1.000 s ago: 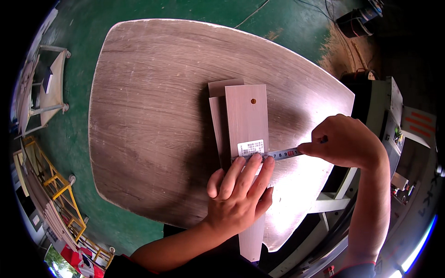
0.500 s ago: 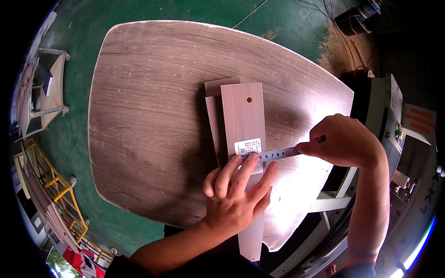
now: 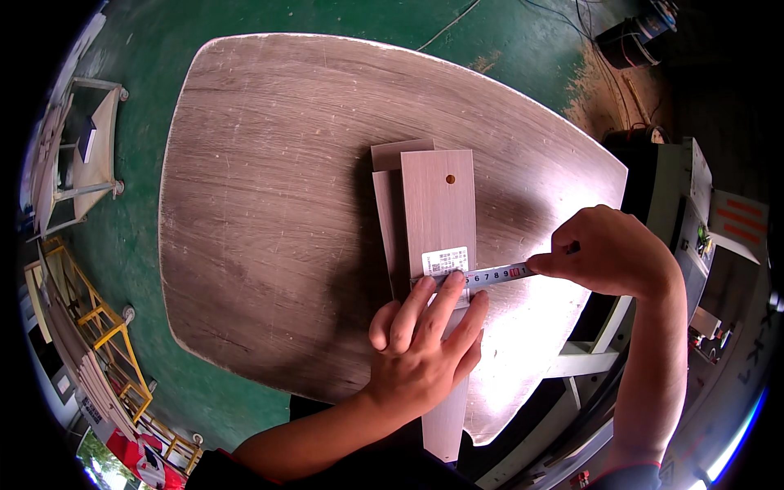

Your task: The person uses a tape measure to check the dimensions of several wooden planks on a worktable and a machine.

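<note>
A long wood-grain board (image 3: 438,208) with a round hole near its far end lies on top of other similar boards (image 3: 390,216), which stick out at its left and far end. It carries a white printed label (image 3: 445,260). Across its width runs a tape measure's blade (image 3: 496,274), reaching past the right edge. My left hand (image 3: 418,363) spreads its fingers over the board, fingertips resting on the blade and partly covering the label. To the right, my right hand (image 3: 608,251) pinches the blade between thumb and fingers; the tape's case is not visible.
Beneath the boards is a wood-grain tabletop (image 3: 261,196) with worn pale edges. White frame parts (image 3: 584,362) show at its lower right. At left stand a white wheeled cart (image 3: 91,155) and a yellow frame (image 3: 106,318) beside stacked panels. A dark bucket (image 3: 629,45) sits at far right.
The boards, the blade and both hands appear slightly farther right, as the whole view shifts a little. My left fingertips cover slightly more of the blade's markings. Both hands keep nearly the same pose.
</note>
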Demonstrator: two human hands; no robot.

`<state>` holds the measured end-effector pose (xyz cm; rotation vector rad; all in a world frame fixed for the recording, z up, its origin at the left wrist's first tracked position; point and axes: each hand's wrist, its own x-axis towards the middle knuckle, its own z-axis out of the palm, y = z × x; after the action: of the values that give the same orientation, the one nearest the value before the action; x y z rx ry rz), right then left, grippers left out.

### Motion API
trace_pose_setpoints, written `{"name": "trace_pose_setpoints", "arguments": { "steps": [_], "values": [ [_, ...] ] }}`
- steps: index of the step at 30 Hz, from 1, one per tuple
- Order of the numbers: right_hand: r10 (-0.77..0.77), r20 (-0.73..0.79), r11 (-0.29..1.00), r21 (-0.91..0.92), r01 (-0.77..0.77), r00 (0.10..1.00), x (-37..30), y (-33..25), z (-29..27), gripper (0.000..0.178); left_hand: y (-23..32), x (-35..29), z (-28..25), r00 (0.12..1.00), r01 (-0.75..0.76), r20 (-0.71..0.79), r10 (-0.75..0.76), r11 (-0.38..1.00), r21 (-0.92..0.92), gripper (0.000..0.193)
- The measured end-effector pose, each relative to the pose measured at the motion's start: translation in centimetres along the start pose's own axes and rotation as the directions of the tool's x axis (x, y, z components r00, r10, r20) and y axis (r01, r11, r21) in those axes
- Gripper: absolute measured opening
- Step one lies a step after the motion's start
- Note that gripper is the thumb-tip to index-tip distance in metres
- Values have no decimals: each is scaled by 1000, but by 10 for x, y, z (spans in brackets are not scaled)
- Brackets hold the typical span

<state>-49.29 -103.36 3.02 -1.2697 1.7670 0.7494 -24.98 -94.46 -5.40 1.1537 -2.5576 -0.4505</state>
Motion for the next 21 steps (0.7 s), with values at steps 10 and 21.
{"name": "trace_pose_setpoints", "arguments": {
  "steps": [10,21],
  "values": [
    [-3,-8,1000,12,3,1000,0,1,1,43,0,-1,1,1000,2,-2,-2,1000,-9,41],
    [-4,16,1000,-4,4,1000,0,-1,-3,46,0,1,0,1000,7,-11,-7,999,-37,39]
  ]
}}
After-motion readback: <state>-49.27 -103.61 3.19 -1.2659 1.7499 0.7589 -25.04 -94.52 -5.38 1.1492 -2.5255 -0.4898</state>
